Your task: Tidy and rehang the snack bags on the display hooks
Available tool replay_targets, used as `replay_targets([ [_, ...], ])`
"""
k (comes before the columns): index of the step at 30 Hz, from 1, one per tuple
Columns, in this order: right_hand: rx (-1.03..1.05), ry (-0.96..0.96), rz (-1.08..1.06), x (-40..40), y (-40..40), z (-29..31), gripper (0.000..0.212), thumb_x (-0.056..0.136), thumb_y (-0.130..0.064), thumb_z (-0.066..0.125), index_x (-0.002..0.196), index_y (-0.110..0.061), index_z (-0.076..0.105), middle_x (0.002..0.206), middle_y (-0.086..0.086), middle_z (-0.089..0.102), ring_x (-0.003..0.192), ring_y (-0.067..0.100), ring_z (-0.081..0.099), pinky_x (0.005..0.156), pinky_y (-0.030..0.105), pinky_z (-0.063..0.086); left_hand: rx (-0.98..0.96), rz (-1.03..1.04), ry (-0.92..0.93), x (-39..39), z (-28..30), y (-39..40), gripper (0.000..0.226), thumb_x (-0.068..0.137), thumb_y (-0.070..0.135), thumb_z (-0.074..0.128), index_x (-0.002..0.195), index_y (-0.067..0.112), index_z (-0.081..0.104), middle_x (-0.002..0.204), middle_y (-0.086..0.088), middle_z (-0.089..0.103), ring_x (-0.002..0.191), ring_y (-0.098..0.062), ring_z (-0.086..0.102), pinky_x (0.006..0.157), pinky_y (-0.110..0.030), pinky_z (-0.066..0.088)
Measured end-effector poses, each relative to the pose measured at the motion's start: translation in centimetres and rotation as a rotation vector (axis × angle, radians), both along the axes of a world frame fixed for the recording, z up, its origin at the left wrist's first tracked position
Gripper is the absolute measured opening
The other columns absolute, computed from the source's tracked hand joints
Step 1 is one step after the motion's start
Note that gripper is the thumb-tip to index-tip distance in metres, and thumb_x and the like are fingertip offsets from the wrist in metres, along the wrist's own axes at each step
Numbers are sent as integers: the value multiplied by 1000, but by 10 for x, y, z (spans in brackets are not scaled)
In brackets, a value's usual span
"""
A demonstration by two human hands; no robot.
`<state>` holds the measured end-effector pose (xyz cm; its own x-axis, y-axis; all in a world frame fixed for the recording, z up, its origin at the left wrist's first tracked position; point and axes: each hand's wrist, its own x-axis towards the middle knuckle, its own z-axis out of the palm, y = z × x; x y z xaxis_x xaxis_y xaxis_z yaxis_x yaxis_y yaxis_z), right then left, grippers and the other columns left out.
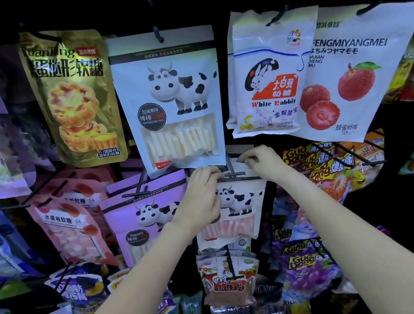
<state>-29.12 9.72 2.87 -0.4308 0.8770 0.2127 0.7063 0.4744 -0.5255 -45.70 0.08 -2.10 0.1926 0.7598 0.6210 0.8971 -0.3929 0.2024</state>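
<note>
cow-print bag (238, 206) top pinched by left hand (200, 193) and right hand (263, 161).

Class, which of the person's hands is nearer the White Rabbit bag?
Right. The right hand sits just below the White Rabbit bag; the left hand is lower and further left.

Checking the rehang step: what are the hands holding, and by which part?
Both hands hold the cow-print bag with pink sticks by its top edge: left hand at the upper left corner, right hand at the upper right, at the hook.
</note>
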Motion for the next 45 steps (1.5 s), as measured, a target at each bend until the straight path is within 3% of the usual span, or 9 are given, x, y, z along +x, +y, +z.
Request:
replay_targets([
  [4, 18, -28, 15, -1, 5, 1, 25, 93, -10, 48, 101, -15, 71, 119, 5, 63, 117, 31, 49, 100, 47, 37, -3, -15, -8, -1, 1, 0, 52, 71, 13, 28, 110, -8, 56, 107, -18, 55, 104, -25, 41, 104, -44, 35],
  [8, -36, -114, -11, -8, 4, 7, 27, 94, -28, 50, 109, -15, 68, 135, 3, 48, 128, 34, 32, 107, 48, 26, 27, 3, 6, -2, 0, 0, 49, 71, 13, 30, 107, -8, 57, 106, -17, 56, 102, -24, 42, 110, -31, 15],
  [11, -43, -277, -101, -12, 4, 14, 32, 93, -34, 51, 122, -24, 61, 142, 8, 32, 132, 36, 18, 108, 46, 19, 26, 6, 3, -2, -1, 2, 50, 71, 14, 30, 107, -7, 58, 106, -17, 56, 101, -26, 45, 106, -33, 24],
  [14, -33, -340, -92, -18, 3, 17, 35, 93, -33, 52, 127, -27, 56, 139, 11, 34, 133, 36, 21, 107, 44, 22, 25, -8, 5, -2, 0, 4, 51, 69, 14, 29, 106, -6, 58, 105, -16, 56, 99, -24, 43, 101, -39, 35],
  [22, -123, -241, 71, -22, -3, 14, 29, 95, -26, 50, 116, -12, 65, 132, 11, 53, 125, 32, 42, 102, 42, 37, 22, 10, 18, -2, -3, 4, 52, 70, 13, 30, 109, -7, 58, 107, -17, 57, 103, -29, 47, 105, -33, 23],
  [28, -32, -353, 54, -27, -1, 11, 36, 99, -31, 39, 134, -32, 48, 150, -3, 30, 139, 27, 17, 112, 51, 10, 38, 1, 31, -2, -1, 5, 53, 69, 15, 29, 110, -6, 58, 106, -16, 56, 101, -23, 38, 100, -34, 28],
  [34, -33, -303, 9, -24, -5, 10, 40, 97, -28, 42, 137, -29, 43, 155, -3, 19, 142, 27, 9, 114, 52, 7, 61, 48, 83, 0, -2, 2, 55, 69, 16, 31, 113, -4, 57, 108, -14, 56, 106, -22, 41, 110, -39, 20],
  [41, 97, -130, 4, -5, -20, 2, 35, 96, -16, 42, 129, -16, 55, 134, 11, 51, 126, 31, 41, 110, 49, 24, 18, 80, 27, -13, -16, -16, 52, 74, 14, 33, 118, -2, 55, 128, -19, 48, 121, -31, 39, 107, -48, 33],
  [45, 336, -90, -46, -4, -43, -7, 40, 93, -8, 41, 133, -8, 48, 131, 12, 51, 124, 30, 41, 112, 45, 19, 22, 67, 12, -19, -24, -30, 49, 73, 12, 34, 118, 2, 50, 129, -18, 49, 120, -26, 38, 106, -48, 35],
])
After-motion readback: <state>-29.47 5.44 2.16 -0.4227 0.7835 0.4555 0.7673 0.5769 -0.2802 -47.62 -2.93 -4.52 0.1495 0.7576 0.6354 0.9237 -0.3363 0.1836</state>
